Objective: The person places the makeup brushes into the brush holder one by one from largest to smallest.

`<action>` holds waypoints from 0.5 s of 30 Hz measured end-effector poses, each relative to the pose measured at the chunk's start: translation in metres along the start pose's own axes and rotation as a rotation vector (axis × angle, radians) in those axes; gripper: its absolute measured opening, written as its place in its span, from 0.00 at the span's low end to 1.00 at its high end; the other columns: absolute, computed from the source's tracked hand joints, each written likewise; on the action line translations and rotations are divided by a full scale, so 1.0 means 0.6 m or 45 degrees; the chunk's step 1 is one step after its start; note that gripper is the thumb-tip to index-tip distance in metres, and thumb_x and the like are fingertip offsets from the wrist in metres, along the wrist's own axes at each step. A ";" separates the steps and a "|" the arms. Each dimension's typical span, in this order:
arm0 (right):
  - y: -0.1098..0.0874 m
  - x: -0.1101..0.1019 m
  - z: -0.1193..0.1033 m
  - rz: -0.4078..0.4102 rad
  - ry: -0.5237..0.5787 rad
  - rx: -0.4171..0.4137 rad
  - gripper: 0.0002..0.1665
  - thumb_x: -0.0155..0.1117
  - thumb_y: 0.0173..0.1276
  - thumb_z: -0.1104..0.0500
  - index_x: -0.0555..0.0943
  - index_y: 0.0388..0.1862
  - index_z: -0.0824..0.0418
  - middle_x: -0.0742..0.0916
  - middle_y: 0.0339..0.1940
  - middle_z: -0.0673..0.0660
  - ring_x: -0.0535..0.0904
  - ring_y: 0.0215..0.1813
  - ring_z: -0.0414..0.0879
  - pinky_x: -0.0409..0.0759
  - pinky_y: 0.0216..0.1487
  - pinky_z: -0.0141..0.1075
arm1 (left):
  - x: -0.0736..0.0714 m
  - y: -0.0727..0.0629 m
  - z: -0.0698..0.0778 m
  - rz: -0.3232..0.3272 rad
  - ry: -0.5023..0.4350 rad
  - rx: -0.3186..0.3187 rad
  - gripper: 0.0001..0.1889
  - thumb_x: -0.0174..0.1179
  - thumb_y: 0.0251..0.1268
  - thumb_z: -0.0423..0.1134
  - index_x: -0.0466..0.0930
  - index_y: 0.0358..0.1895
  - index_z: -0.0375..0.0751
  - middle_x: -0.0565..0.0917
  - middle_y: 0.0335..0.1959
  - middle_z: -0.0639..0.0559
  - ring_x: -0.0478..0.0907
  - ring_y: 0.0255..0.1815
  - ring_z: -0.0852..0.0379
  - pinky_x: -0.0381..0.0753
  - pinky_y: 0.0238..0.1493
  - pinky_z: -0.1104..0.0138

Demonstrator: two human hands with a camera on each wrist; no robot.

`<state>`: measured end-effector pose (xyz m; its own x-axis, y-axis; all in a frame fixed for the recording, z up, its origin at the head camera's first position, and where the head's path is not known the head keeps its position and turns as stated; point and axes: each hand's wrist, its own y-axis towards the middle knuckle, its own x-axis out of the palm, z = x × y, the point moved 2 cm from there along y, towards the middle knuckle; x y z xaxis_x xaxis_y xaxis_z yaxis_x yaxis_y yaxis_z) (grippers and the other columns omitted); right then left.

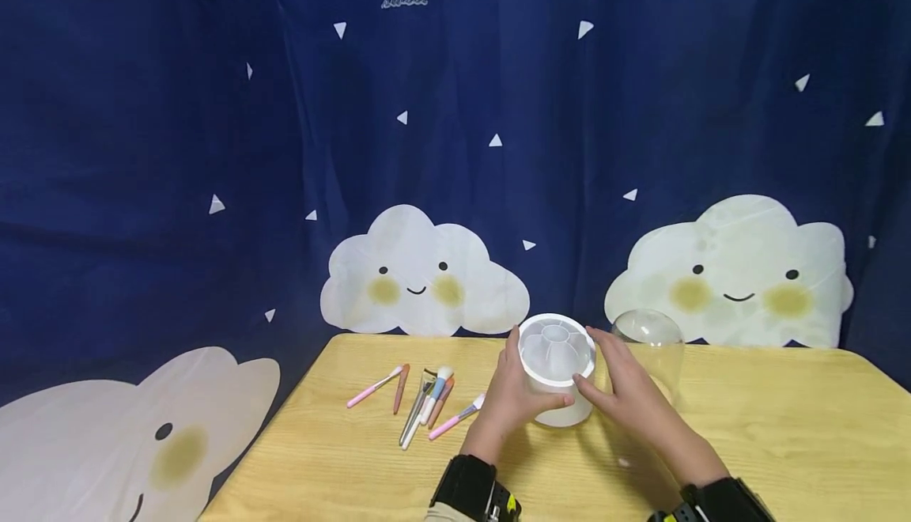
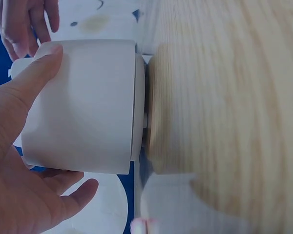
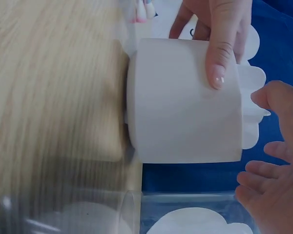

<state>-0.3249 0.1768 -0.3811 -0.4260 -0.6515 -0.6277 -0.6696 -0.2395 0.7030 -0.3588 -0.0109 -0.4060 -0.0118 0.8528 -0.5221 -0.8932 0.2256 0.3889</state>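
A white cylindrical brush holder (image 1: 572, 415) stands upright near the back of the table, its round divided insert facing up. My left hand (image 1: 514, 395) grips its left side, thumb across the front wall. In the left wrist view that thumb presses on the smooth wall of the holder (image 2: 88, 107). My right hand (image 1: 633, 391) is beside the holder's right rim, fingers spread and loosely bent. Seen in the right wrist view, the right hand (image 3: 278, 161) has its thumb by the pale petal-shaped insert (image 3: 253, 97); whether it touches cannot be told.
A clear domed cover (image 1: 649, 328) stands just right of the holder, behind the right hand. Several makeup brushes (image 1: 441, 395) with pink, brown and white handles lie loose on the wooden table (image 1: 783, 427) to the left. A dark blue curtain (image 1: 455, 150) with clouds hangs behind.
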 end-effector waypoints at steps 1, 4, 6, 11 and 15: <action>0.000 0.001 0.000 -0.010 0.007 0.006 0.42 0.74 0.60 0.62 0.68 0.69 0.75 0.77 0.64 0.72 0.74 0.65 0.69 0.74 0.60 0.64 | 0.000 0.002 0.001 0.000 0.003 0.011 0.69 0.84 0.39 0.50 0.44 0.80 0.35 0.68 0.70 0.34 0.71 0.68 0.41 0.73 0.66 0.49; 0.000 0.002 -0.001 -0.034 0.012 0.018 0.45 0.75 0.60 0.61 0.64 0.71 0.75 0.75 0.66 0.74 0.74 0.65 0.70 0.75 0.59 0.65 | 0.001 0.007 0.003 -0.001 0.022 0.041 0.69 0.84 0.39 0.51 0.44 0.80 0.35 0.68 0.70 0.34 0.71 0.67 0.42 0.75 0.65 0.50; 0.000 0.003 -0.002 -0.047 0.020 0.023 0.48 0.75 0.60 0.62 0.61 0.73 0.76 0.73 0.68 0.76 0.73 0.66 0.71 0.75 0.60 0.65 | 0.002 0.008 0.003 0.002 0.033 0.054 0.69 0.84 0.39 0.52 0.44 0.80 0.35 0.69 0.69 0.35 0.72 0.67 0.42 0.75 0.64 0.50; 0.000 0.008 -0.008 -0.071 0.029 0.030 0.52 0.76 0.60 0.61 0.58 0.76 0.75 0.70 0.70 0.77 0.71 0.67 0.72 0.74 0.60 0.66 | -0.002 0.006 0.001 -0.009 0.029 0.020 0.69 0.84 0.38 0.51 0.43 0.81 0.36 0.68 0.70 0.36 0.71 0.67 0.43 0.75 0.65 0.51; 0.000 0.011 -0.010 -0.069 0.021 0.035 0.51 0.75 0.60 0.61 0.59 0.75 0.75 0.71 0.69 0.77 0.72 0.66 0.72 0.74 0.60 0.65 | -0.009 0.006 -0.002 -0.058 0.050 -0.005 0.69 0.84 0.38 0.50 0.43 0.81 0.36 0.67 0.71 0.36 0.70 0.68 0.43 0.74 0.66 0.50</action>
<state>-0.3240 0.1685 -0.3835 -0.3788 -0.6498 -0.6590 -0.7082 -0.2549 0.6584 -0.3627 -0.0153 -0.4028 0.0111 0.8225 -0.5686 -0.8949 0.2618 0.3613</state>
